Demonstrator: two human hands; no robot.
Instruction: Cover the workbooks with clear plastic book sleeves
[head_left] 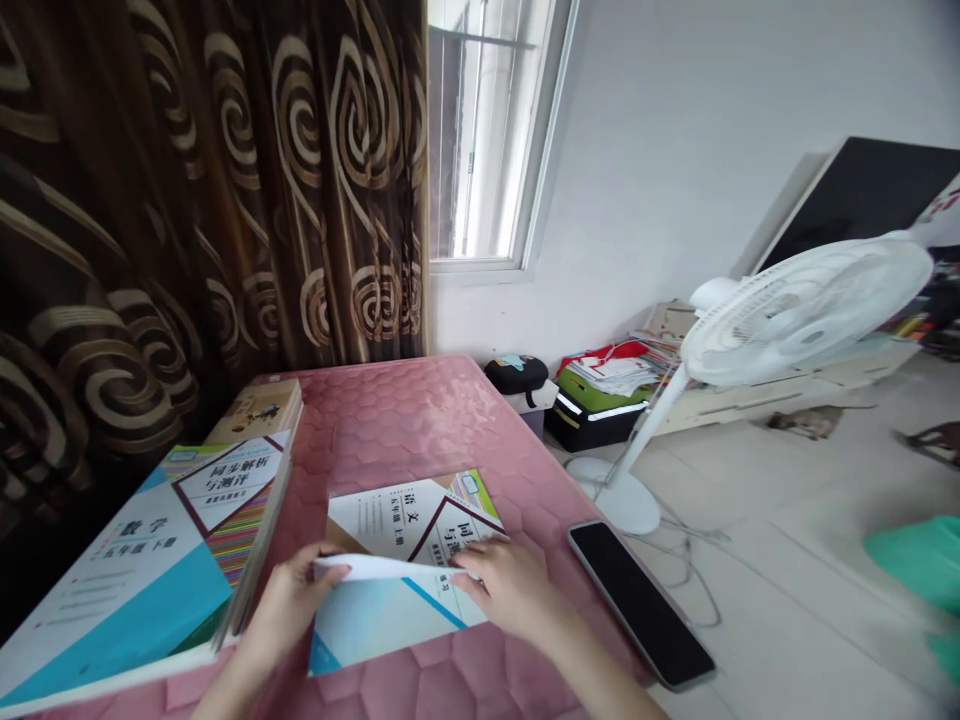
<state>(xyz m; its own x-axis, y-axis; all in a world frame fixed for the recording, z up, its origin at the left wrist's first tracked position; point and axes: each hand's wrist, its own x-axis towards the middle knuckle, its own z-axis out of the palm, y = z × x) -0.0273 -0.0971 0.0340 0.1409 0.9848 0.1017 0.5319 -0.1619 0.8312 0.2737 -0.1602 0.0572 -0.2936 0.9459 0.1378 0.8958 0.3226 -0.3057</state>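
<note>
A workbook [390,515] with Chinese print, a dark red diamond outline and a striped corner lies on the pink quilted surface [390,410] in front of me. Across its middle runs the raised edge of a white paper sheet [386,568]. My left hand [300,585] pinches the sheet's left end between thumb and fingers. At its right end my right hand [502,580] closes on it, fingers over the workbook's cover and thumb below. Nearer to me a pale blue-white sheet with a blue stripe [397,615] is visible; whether it belongs to the same book I cannot tell.
Left is a stack of workbooks, a blue-and-white one [135,560] on top, with a tan book [259,408] behind. A black phone [641,605] lies at the right edge. Beyond stand a white fan [802,310], boxes with papers [600,400] and a cat [806,420] on the floor.
</note>
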